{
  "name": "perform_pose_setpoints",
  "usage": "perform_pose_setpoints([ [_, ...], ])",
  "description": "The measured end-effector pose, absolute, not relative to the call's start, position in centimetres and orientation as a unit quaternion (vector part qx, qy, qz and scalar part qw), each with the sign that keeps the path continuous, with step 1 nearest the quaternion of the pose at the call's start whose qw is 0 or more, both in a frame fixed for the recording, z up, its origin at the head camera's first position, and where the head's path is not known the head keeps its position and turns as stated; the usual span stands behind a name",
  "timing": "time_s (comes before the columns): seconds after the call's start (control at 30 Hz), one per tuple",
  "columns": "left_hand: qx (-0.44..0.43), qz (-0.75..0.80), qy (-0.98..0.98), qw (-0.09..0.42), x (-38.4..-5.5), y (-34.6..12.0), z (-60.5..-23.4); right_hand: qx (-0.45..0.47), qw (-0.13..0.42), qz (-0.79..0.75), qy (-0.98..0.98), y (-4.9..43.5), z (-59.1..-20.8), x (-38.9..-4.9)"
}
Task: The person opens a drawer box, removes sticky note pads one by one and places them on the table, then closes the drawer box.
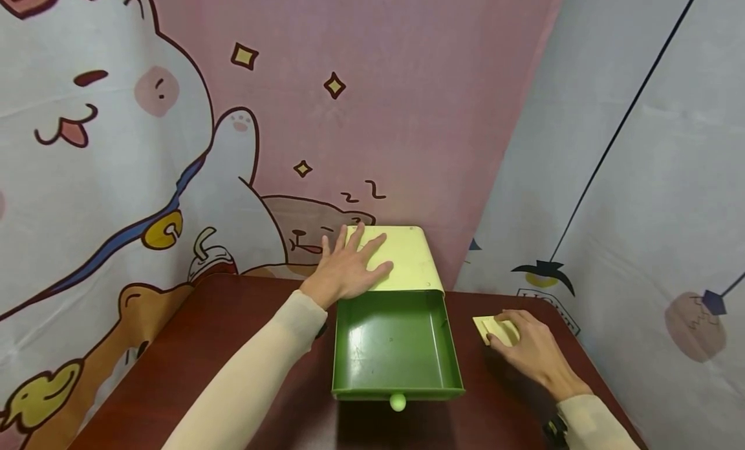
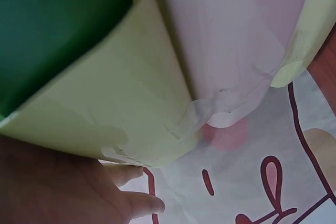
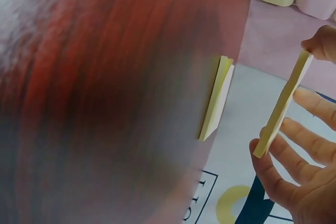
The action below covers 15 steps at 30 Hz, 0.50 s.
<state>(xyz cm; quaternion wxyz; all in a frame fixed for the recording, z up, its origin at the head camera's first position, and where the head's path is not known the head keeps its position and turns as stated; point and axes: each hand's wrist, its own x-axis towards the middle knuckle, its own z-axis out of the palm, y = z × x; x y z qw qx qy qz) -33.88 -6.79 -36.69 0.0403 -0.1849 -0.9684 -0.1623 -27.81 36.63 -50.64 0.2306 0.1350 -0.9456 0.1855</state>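
A small cabinet with a pale yellow top has its green drawer pulled out toward me; the drawer's inside is bare. On that top rests my left hand, fingers spread. To the right of the drawer, my right hand pinches a thin pale yellow pad of sticky notes by its edges, between thumb and fingers. Below it, a second yellow pad lies on the table. In the head view the held pad partly overlaps the lying one.
A round light green knob sticks out from the drawer front. The dark red table ends at a cartoon-printed cloth behind and to the right. In the left wrist view, a pink section adjoins the cabinet's yellow part.
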Motion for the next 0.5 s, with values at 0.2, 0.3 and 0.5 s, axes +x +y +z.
perform_pose_setpoints([
  [0.2, -0.185, -0.161, -0.969, 0.038, -33.8, -6.8, -36.8, 0.112, 0.187, 0.190, -0.957, 37.3, -51.4, -27.6],
  [0.3, -0.185, -0.162, -0.969, 0.038, -33.9, -6.8, -36.8, 0.103, 0.174, 0.185, -0.962, 37.6, -51.6, -27.6],
  [0.5, -0.184, -0.161, -0.969, 0.041, -33.9, -6.7, -36.7, 0.087, 0.146, 0.176, -0.970, 38.1, -52.1, -27.6],
])
